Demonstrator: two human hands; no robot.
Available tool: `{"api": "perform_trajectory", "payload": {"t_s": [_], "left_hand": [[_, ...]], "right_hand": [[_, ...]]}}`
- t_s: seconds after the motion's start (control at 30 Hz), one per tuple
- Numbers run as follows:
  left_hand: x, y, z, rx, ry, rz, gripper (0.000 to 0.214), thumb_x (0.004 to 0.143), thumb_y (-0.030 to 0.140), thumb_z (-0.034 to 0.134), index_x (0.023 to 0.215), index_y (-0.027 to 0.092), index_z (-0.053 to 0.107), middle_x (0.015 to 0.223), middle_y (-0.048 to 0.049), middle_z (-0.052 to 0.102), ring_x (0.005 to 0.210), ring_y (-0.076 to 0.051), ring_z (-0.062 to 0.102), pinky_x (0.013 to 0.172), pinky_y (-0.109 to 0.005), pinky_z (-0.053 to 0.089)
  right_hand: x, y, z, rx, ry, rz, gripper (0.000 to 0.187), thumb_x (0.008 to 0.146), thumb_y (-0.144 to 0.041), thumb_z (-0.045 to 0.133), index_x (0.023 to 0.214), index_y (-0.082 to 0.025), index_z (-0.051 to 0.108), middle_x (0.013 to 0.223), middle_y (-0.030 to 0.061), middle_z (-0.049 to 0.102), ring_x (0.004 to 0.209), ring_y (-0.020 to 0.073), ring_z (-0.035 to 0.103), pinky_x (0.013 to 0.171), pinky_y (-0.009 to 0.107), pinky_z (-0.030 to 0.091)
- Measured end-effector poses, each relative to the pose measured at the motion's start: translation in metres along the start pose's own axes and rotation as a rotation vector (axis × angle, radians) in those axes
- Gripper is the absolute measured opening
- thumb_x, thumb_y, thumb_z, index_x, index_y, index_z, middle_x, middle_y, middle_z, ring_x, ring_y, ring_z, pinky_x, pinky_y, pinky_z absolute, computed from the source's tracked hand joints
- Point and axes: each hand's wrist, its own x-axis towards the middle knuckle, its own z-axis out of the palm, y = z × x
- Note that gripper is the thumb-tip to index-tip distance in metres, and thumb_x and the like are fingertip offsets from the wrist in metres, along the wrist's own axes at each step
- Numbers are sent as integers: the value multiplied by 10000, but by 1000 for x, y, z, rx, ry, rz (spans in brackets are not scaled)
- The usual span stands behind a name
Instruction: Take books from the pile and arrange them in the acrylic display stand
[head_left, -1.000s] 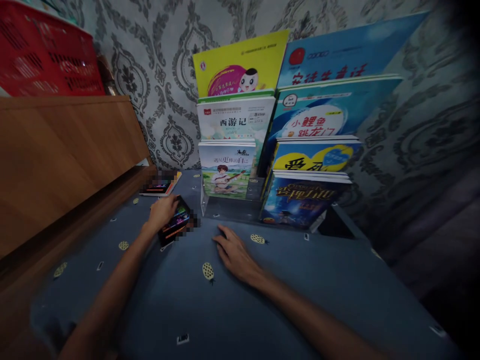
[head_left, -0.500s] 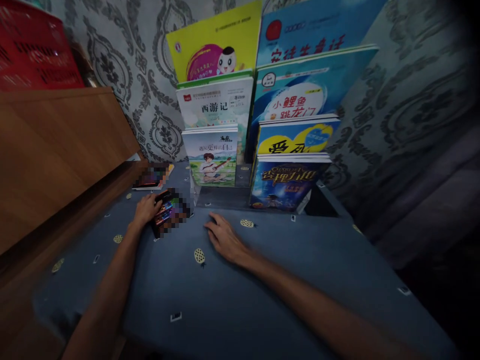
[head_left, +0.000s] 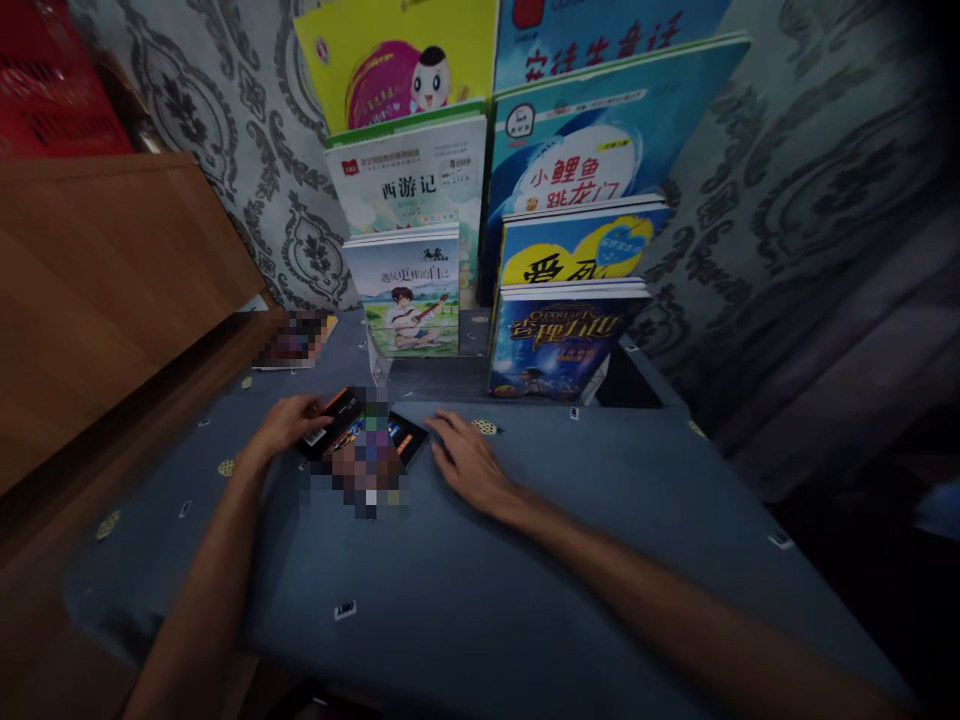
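Observation:
My left hand (head_left: 289, 420) grips the left edge of a dark book with a colourful cover (head_left: 360, 435), lying almost flat on the blue cloth-covered table (head_left: 465, 590). Part of that cover is blurred out. My right hand (head_left: 469, 462) rests on the cloth just right of the book, fingers stretched out, its fingertips at the book's right corner. A tiered clear stand (head_left: 390, 370) behind the hands holds several upright children's books, among them a guitar-boy cover (head_left: 405, 300) and a dark blue one (head_left: 551, 340).
Another flat book (head_left: 289, 343) lies at the table's back left by a wooden cabinet (head_left: 97, 280). A red crate (head_left: 45, 100) sits on top of the cabinet. Patterned grey wallpaper (head_left: 787, 180) backs the stand. The table drops off at the right edge.
The dark book has come rightward and toward me and dropped from tilted to nearly flat. My right hand has closed in on its right corner. The view has shifted down.

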Motion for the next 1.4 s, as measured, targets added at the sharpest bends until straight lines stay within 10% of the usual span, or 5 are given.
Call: {"api": "perform_trajectory", "payload": {"t_s": [0.73,1.0,1.23,1.4], "left_hand": [[-41,145,38,-451,-342,189,226,842,414,611,829,195,559,555,47,580,476,-124,566,479,-224,442],[-49,173,65,-583,-445,188,203,875,368,574,988,203,542,616,55,581,488,-123,577,455,-218,455],[-64,195,88,21,103,497,154,963,272,483,1003,218,622,1022,-79,688,951,-242,653,829,-375,542],[-61,189,111,22,241,685,240,1011,245,405,1176,239,580,1238,-95,656,1086,-257,634,957,-449,543]], "right_hand": [[-59,56,-77,-149,130,117,353,988,-232,438,1233,-208,691,1330,121,654,1230,300,614,1019,513,504],[-73,25,-88,-220,26,30,361,981,-171,437,1219,-195,708,1322,134,667,1222,313,611,1040,568,487],[-83,-11,-71,-126,-124,-122,467,1018,-202,416,1470,-123,502,1544,175,500,1473,272,417,1211,507,374],[-86,-10,-73,-135,-145,-58,530,999,-293,543,1472,-63,485,1547,213,483,1497,279,379,1249,459,320]]}}
